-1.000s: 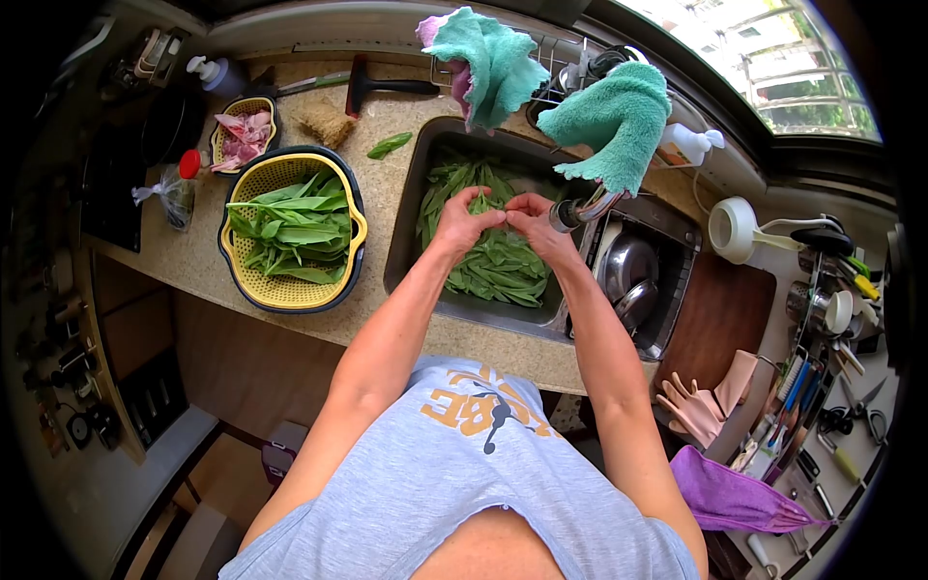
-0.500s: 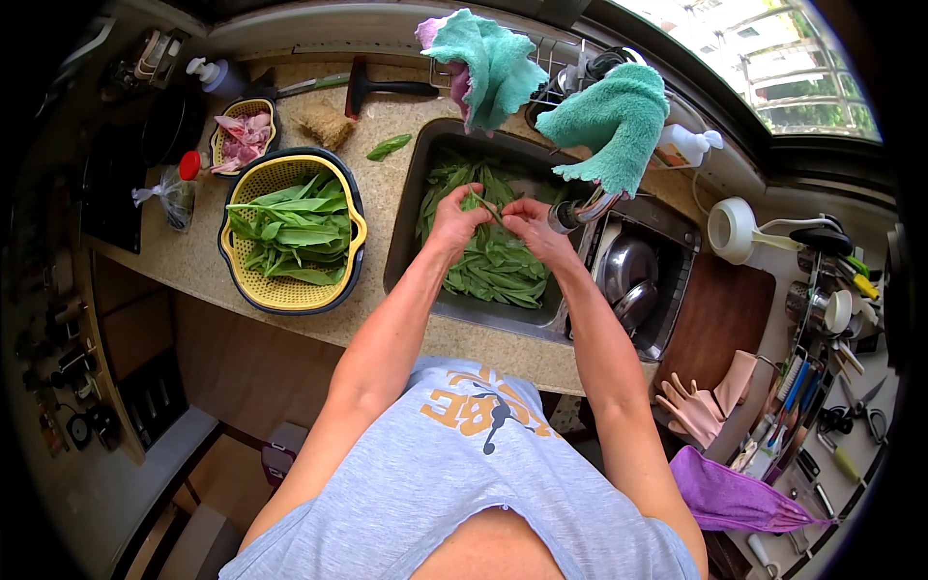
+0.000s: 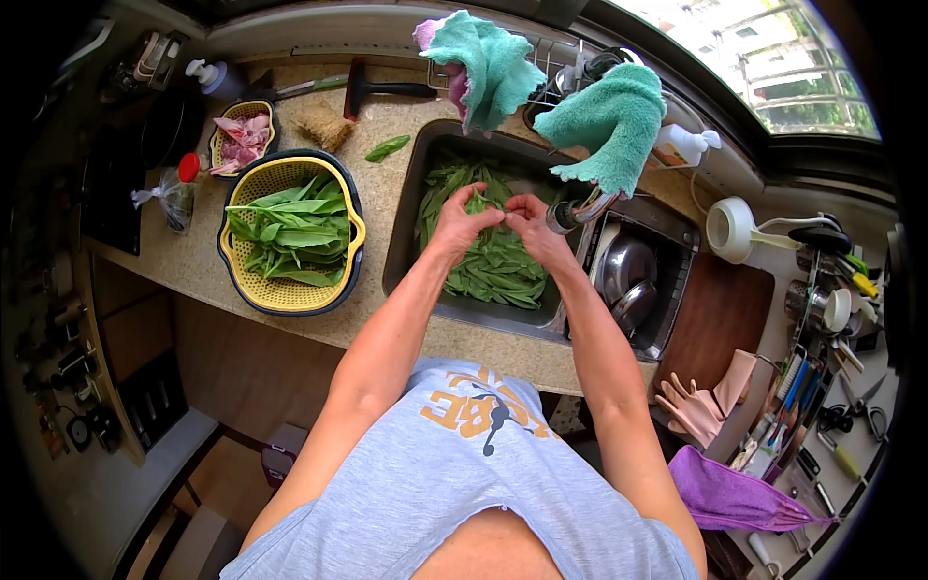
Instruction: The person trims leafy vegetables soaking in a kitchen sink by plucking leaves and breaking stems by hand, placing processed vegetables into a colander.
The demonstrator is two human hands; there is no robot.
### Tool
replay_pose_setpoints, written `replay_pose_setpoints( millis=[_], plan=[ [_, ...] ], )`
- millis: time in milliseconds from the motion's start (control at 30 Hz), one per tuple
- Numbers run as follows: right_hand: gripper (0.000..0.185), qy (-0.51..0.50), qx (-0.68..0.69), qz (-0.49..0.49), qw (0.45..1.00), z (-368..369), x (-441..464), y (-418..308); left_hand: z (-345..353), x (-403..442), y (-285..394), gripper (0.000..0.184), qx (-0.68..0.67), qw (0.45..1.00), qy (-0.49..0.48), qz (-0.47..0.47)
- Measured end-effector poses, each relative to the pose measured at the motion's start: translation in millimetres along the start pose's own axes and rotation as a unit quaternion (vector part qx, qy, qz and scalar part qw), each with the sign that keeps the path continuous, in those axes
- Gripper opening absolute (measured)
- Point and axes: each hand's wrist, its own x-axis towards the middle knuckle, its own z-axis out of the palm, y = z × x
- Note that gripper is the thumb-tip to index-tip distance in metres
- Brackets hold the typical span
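My left hand (image 3: 458, 224) is closed around a leafy green (image 3: 477, 202), its blade showing between the thumb and fingers. Beside it, my right hand (image 3: 534, 228) pinches with its fingertips almost touching the left thumb; whatever sits in that pinch is too small to make out. Both hands are over the sink (image 3: 406, 237), where a heap of long green leaves (image 3: 498, 278) lies below them. Left of the sink stands a yellow and dark colander (image 3: 253, 286) with more leaves (image 3: 295, 232) in it.
A faucet (image 3: 570, 215) draped with a teal cloth (image 3: 614, 130) reaches in close to my right hand. Metal pots (image 3: 628, 266) sit in the right basin. A single leaf (image 3: 388, 148), a squeegee (image 3: 391, 88) and a small basket of raw meat (image 3: 242, 140) are on the counter.
My hands have come closer together at the fingertips. The stem that stretched between them is now mostly hidden, and the leaf in my left hand shows more. The colander stays put.
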Motion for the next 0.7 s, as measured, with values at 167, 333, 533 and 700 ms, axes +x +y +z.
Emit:
replay_pose_setpoints(
  millis=[167, 333, 533, 700],
  plan=[
    [0.02, 0.006, 0.051, 0.026, 0.998, 0, -2, 2, -5, 4, -9, 0.058, -0.03, 0.999, -0.007, 0.014],
    [0.018, -0.003, 0.053, 0.053, 0.997, -3, -4, -4, -13, 13, -19, 0.037, -0.04, 0.999, 0.004, 0.003],
    [0.016, -0.021, 0.013, 0.061, 0.998, 0, -1, 1, -15, 17, -26, 0.018, -0.009, 1.0, 0.015, 0.024],
    [0.018, -0.047, -0.048, 0.025, 0.997, -2, -2, -2, -12, 15, -23, 0.021, -0.002, 0.999, 0.025, 0.044]
  ],
)
